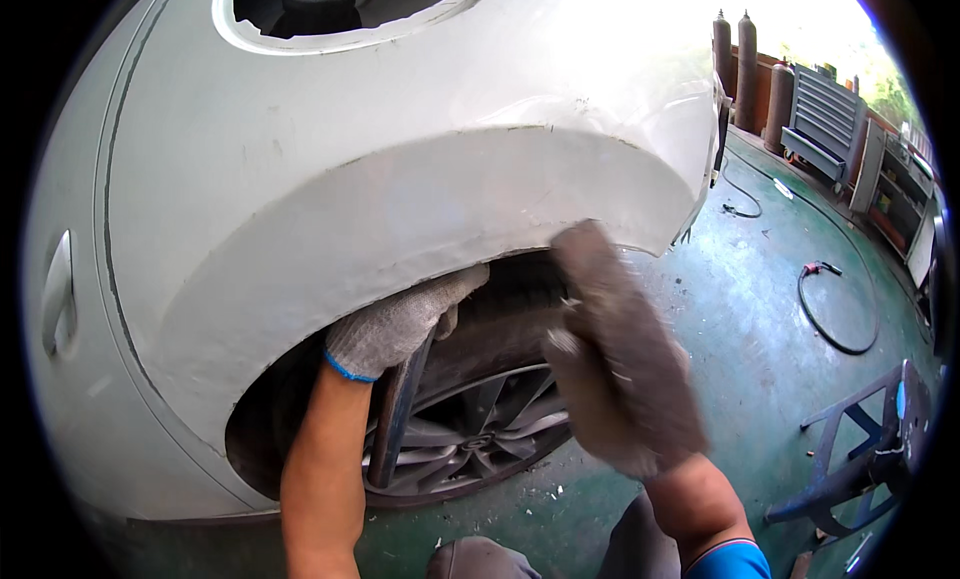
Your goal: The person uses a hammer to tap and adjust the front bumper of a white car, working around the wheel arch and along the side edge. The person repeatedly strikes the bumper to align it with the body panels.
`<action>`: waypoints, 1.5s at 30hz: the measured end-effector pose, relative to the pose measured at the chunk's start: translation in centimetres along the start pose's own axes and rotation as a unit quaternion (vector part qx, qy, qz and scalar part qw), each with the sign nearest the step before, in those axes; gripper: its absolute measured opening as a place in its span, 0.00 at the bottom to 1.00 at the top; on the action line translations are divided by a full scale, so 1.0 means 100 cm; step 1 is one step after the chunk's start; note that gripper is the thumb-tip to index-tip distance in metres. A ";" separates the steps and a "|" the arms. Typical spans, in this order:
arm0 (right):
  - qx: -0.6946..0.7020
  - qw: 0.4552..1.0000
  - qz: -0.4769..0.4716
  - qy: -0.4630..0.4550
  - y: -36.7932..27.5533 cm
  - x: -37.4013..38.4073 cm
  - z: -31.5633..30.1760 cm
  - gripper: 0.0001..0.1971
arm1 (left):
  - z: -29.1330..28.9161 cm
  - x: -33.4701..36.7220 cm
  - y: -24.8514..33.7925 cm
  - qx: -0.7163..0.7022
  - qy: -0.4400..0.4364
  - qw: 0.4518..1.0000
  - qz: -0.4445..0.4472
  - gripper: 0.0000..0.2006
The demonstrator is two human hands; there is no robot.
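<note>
My left hand (405, 324), in a grey knit glove with a blue cuff, is up under the lip of the car's wheel arch. Its fingers wrap the upper part of a dark bar (402, 409), which slants down in front of the wheel; the bar's top end is hidden. My right hand (597, 409), also gloved, grips a long brown block (620, 324) with a flat, bar-like shape. Both are smeared by motion. The block's upper end is near the arch edge at its right side. The white fender (440, 194) around the arch has scuffs and a dull, wavy band.
Below the arch sits the tyre with its spoked wheel (490, 434). A dark blue step stool (860, 449) stands at the lower right. A black hose (845, 344) curls over the green floor. Gas cylinders (746, 74) and a grey tool cabinet (825, 119) stand farther back.
</note>
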State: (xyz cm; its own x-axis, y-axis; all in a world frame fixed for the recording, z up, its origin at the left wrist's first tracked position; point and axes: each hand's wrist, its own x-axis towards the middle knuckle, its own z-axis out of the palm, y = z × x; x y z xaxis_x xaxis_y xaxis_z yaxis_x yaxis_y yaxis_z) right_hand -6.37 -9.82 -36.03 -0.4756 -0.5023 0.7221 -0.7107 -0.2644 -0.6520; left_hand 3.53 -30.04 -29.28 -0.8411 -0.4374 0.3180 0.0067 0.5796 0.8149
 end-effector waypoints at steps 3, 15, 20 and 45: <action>-0.074 0.997 0.018 0.015 0.011 0.018 0.006 0.25 | -0.003 0.003 -0.005 0.006 0.008 1.000 -0.023 0.13; -0.135 0.982 -0.129 0.027 -0.011 0.009 0.008 0.22 | -0.008 -0.006 -0.014 -0.054 0.005 0.999 0.001 0.12; 0.060 0.994 0.089 0.006 -0.020 0.009 0.017 0.10 | -0.011 -0.007 -0.014 -0.025 0.005 1.000 -0.012 0.13; -0.052 0.995 -0.064 0.052 -0.023 0.000 0.025 0.22 | -0.019 -0.017 -0.016 -0.066 0.014 0.997 0.025 0.12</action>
State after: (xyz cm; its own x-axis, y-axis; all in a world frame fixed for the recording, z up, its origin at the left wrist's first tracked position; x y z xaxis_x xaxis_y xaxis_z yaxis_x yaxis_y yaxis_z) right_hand -3.46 -11.25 -35.15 -0.4256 -0.3807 0.8209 -0.8155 -0.2318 -0.5303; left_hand 5.97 -31.51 -30.26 -0.8219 -0.4307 0.3727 0.1218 0.5062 0.8538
